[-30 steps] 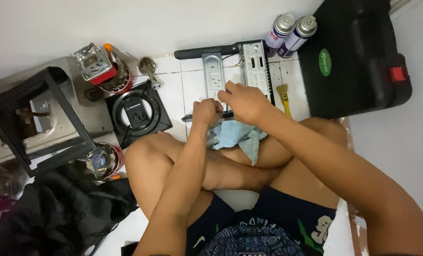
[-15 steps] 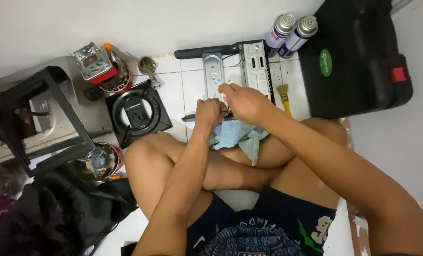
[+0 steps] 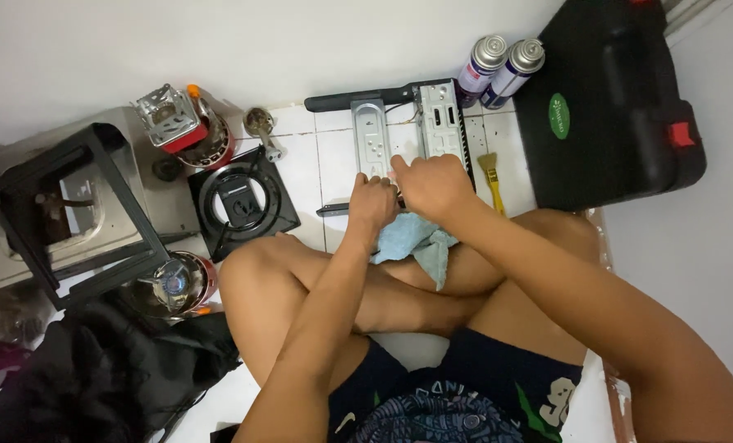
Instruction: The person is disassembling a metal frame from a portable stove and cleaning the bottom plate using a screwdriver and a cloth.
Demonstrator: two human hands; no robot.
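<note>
White tiled floor [image 3: 334, 164]: metal bracket [image 3: 371, 143], black burner plate [image 3: 239, 201], two spray cans [image 3: 498, 70], yellow brush [image 3: 492, 176], black case [image 3: 604, 107].

A grey perforated metal bracket [image 3: 372, 141] lies flat on the white tiled floor, its long side running away from the seated person, its near end under the fingertips of both hands. Just beside it on the right lies a second slotted metal panel [image 3: 441, 121], parallel and partly covered at its near end. A crumpled light-blue cloth [image 3: 416, 243] rests on the person's crossed legs, directly below the two hands.
</note>
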